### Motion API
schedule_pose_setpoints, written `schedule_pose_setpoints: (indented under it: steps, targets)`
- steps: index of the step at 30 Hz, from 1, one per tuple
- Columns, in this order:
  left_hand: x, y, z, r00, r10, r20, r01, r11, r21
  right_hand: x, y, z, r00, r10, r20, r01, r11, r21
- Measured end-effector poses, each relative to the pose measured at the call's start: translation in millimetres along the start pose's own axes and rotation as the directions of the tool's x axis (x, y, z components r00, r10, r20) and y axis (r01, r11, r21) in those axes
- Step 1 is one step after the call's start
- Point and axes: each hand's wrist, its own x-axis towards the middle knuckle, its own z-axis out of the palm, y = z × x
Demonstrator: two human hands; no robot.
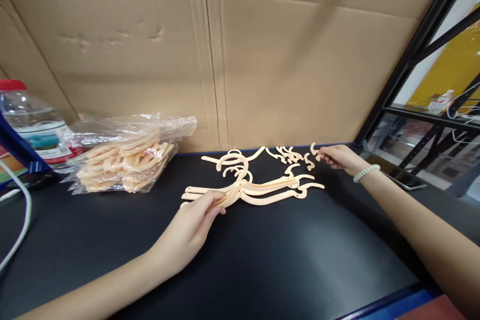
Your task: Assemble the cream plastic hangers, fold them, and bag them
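My left hand (191,225) is closed round one arm of a peach-coloured plastic clothes hanger (266,189), with thumb and fingers on it. The hanger's hook points away from me, and other hanger parts lie under and beside it. At the far right my right hand (341,157) pinches a small curved peach piece (318,156), partly covered by the fingertips. Similar small hooked pieces (290,156) lie in a loose group just left of that hand. Behind the held hanger are another long arm (257,154) and several hooks, overlapping.
A clear plastic bag (127,160) full of peach hanger parts sits at the left on the black table (262,260). Beyond it stands a red-capped water bottle (37,125). A phone (403,180) lies beneath my right forearm's far side. Cardboard (300,70) walls the back.
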Motion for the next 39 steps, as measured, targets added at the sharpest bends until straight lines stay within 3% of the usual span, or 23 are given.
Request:
schedule_pose_setpoints:
  steps: [4, 8, 12, 15, 20, 26, 35, 39]
  targets:
    - [0, 3, -1.7, 0.999, -0.036, 0.010, 0.036, 0.999, -0.018, -18, -20, 13, 0.989, -0.135, 0.061, 0.116, 0.963, 0.245]
    - [-3, 2, -3.2, 0.999, -0.037, 0.001, 0.037, 0.999, -0.035, -47, -42, 35, 0.953, -0.204, 0.225, 0.117, 0.931, 0.346]
    - [-4, 1, -4.1, 0.999, -0.052, -0.014, 0.052, 0.998, -0.035, -66, -51, 43, 0.854, -0.305, 0.422, 0.111, 0.899, 0.424]
    - [-4, 0, -3.8, 0.998, -0.058, -0.033, 0.057, 0.998, -0.041, -66, -49, 40, 0.774, -0.397, 0.494, 0.145, 0.870, 0.471]
    - [-3, 0, -2.9, 0.997, -0.051, -0.056, 0.048, 0.997, -0.052, -62, -44, 36, 0.708, -0.372, 0.600, 0.111, 0.898, 0.426]
    - [-3, 4, -3.4, 0.993, -0.092, -0.067, 0.086, 0.992, -0.088, -66, -45, 38, 0.728, -0.318, 0.608, 0.035, 0.902, 0.430]
    - [-3, -1, -2.0, 0.994, -0.055, -0.089, 0.050, 0.997, -0.062, -70, -49, 43, 0.636, -0.253, 0.729, -0.117, 0.902, 0.416]
    - [-3, 4, -2.8, 0.991, -0.102, -0.083, 0.097, 0.993, -0.060, -71, -50, 43, 0.639, -0.198, 0.743, -0.150, 0.915, 0.374]
